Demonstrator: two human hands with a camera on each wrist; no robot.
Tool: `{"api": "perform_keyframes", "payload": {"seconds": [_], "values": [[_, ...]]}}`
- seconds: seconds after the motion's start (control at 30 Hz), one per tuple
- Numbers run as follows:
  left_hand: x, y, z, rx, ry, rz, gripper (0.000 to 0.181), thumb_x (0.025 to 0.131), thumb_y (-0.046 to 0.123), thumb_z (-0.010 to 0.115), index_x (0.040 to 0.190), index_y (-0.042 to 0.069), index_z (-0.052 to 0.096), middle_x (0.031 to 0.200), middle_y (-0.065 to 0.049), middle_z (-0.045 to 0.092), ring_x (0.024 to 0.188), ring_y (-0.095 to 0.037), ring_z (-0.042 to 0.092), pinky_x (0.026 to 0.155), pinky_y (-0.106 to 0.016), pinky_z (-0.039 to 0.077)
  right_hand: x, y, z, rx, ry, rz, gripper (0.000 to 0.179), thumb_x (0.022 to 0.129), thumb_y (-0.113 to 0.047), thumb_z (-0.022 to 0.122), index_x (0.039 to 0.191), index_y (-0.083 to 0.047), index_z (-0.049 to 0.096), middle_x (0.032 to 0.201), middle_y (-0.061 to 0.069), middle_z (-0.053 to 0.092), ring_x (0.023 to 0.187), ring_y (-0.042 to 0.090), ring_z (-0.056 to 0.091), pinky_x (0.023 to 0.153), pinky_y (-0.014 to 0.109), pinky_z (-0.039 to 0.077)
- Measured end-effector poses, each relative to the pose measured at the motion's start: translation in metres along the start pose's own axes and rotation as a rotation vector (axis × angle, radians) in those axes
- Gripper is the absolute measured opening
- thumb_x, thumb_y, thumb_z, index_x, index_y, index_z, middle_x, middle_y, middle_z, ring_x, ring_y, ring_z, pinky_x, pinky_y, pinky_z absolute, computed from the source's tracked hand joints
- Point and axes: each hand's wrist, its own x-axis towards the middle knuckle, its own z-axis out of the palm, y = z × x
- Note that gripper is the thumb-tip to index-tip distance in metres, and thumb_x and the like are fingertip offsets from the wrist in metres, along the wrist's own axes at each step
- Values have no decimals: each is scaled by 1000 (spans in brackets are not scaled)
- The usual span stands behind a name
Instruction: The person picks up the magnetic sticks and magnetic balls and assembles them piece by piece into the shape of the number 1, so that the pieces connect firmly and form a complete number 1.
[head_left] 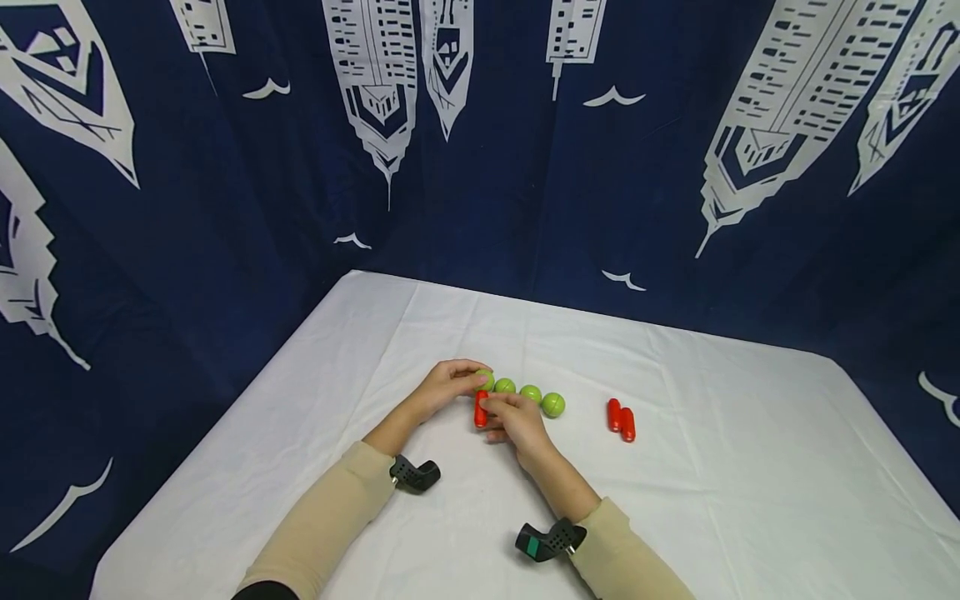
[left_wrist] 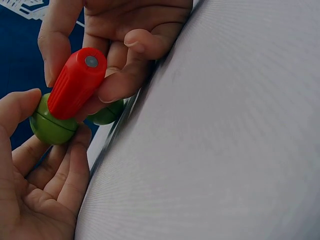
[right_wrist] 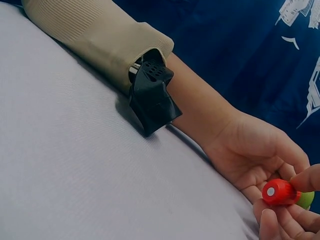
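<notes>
My left hand [head_left: 444,385] pinches a green ball [left_wrist: 50,125] with a thin seam round it, between thumb and fingertips. A short red ribbed rod [left_wrist: 77,82] is pinched between thumb and fingers of my right hand [head_left: 521,423]. One end of the rod meets the ball; its other end shows a round grey metal disc. In the right wrist view, the red rod [right_wrist: 280,192] covers part of the green ball [right_wrist: 306,200]. Right of the held ball, three more green balls [head_left: 553,405] lie in a slanting row just beyond my right hand.
Two more red rods [head_left: 621,421] lie side by side on the table, to the right of the balls. A white cloth [head_left: 750,433] covers the table. Behind it hangs a dark blue curtain [head_left: 525,183] with white building prints. Each wrist carries a black camera [head_left: 551,540].
</notes>
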Motion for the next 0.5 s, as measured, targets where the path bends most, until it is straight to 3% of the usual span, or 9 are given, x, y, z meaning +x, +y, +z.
{"api": "perform_keyframes", "payload": {"seconds": [0.33, 0.5], "values": [[0, 0, -2, -36, -42, 6, 33, 96, 12, 62, 122, -8, 61, 109, -12, 68, 87, -16, 67, 84, -31, 54, 3, 4, -1, -5, 5, 3, 29, 90, -7, 60, 113, 11, 61, 75, 3, 66, 61, 10, 64, 47, 17, 48], [-8, 19, 0, -29, -54, 5, 31, 96, 8, 61, 120, -12, 60, 109, -19, 68, 87, -16, 67, 85, -32, 54, 3, 5, -2, -3, 3, 2, 30, 91, -8, 60, 113, 12, 60, 75, 4, 66, 61, 10, 64, 47, 17, 49]]}}
